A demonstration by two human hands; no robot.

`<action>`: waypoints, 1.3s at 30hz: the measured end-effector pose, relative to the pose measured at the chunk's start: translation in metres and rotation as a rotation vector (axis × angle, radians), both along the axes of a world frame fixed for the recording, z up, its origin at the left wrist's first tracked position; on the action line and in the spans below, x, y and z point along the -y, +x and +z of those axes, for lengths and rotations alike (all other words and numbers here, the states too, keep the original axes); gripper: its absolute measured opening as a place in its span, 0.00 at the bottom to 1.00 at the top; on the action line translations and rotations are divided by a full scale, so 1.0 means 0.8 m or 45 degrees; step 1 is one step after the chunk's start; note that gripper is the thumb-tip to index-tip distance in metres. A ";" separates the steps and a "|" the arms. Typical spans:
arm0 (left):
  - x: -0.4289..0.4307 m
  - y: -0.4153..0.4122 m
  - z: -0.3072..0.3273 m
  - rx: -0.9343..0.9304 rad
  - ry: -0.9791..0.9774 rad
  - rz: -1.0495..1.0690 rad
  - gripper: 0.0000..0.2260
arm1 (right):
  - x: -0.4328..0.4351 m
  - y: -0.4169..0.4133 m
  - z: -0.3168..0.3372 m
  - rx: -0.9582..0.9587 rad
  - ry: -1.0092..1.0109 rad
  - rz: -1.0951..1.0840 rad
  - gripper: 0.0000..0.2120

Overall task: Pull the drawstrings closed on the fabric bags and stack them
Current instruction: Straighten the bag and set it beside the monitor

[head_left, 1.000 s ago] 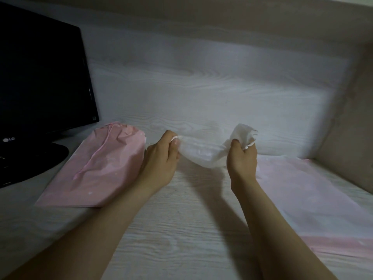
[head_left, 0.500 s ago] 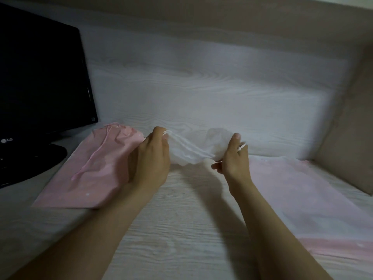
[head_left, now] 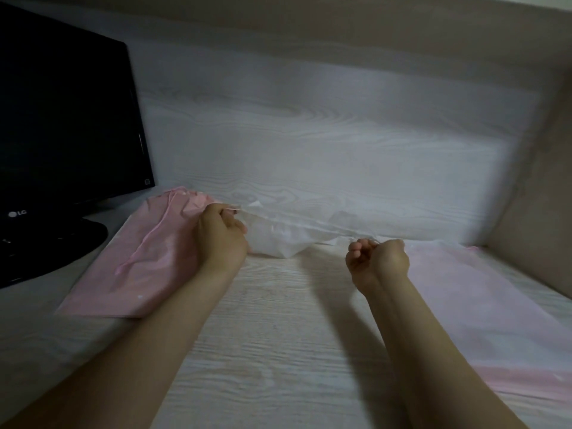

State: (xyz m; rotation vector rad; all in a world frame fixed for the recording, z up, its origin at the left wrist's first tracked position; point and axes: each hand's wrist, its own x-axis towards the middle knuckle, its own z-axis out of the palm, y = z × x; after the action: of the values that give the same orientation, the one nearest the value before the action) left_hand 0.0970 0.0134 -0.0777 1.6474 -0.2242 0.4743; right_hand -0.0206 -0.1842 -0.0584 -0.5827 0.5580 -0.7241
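Note:
A white fabric bag (head_left: 278, 239) hangs bunched between my hands, just above the desk. My left hand (head_left: 221, 235) grips its left end, pinching a thin white string. A taut white drawstring (head_left: 325, 229) runs from the bag to my right hand (head_left: 376, 263), which is curled round its end. A closed pink bag (head_left: 145, 258) lies flat on the left, partly under my left wrist. Several flat pale pink bags (head_left: 483, 311) lie spread on the right.
A black monitor (head_left: 62, 125) with its round base (head_left: 46, 252) stands at the far left. The light wood desk (head_left: 278, 351) is boxed in by a white back panel (head_left: 309, 134) and a beige side wall (head_left: 538, 212) on the right.
My hands have moved apart, the left one leftward, the right one rightward and down. The string now stretches taut and the white bag has bunched up toward my left hand.

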 end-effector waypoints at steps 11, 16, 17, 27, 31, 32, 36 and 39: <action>0.001 0.000 -0.001 -0.021 -0.383 -0.181 0.15 | 0.009 -0.006 0.000 0.039 0.174 -0.133 0.22; -0.001 0.014 -0.001 -0.093 -0.374 -0.221 0.15 | 0.018 -0.009 0.001 0.112 0.208 -0.138 0.20; -0.001 0.015 -0.001 -0.121 -0.412 -0.207 0.15 | 0.019 -0.009 0.000 0.146 0.211 -0.126 0.19; -0.001 0.011 0.016 -0.464 -1.331 -0.261 0.13 | 0.008 -0.007 0.004 0.255 0.076 -0.379 0.20; -0.003 0.008 0.021 -0.509 -1.370 -0.418 0.12 | -0.005 0.004 0.002 -0.269 -0.670 -0.417 0.23; -0.002 0.008 0.022 -0.522 -1.340 -0.416 0.12 | -0.009 0.006 -0.002 -0.418 -0.921 -0.413 0.25; 0.003 0.007 0.022 -0.352 -0.964 -0.278 0.14 | -0.004 0.012 -0.019 -0.914 -1.719 -0.346 0.19; 0.000 0.010 0.020 -0.123 -0.701 -0.072 0.11 | 0.009 0.006 -0.022 -1.204 -2.059 -0.314 0.10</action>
State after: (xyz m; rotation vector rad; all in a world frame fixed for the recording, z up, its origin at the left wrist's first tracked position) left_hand 0.1050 0.0136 -0.0613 1.1184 -0.0582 0.3706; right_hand -0.0160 -0.1915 -0.0761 -2.4728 0.8356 -1.0378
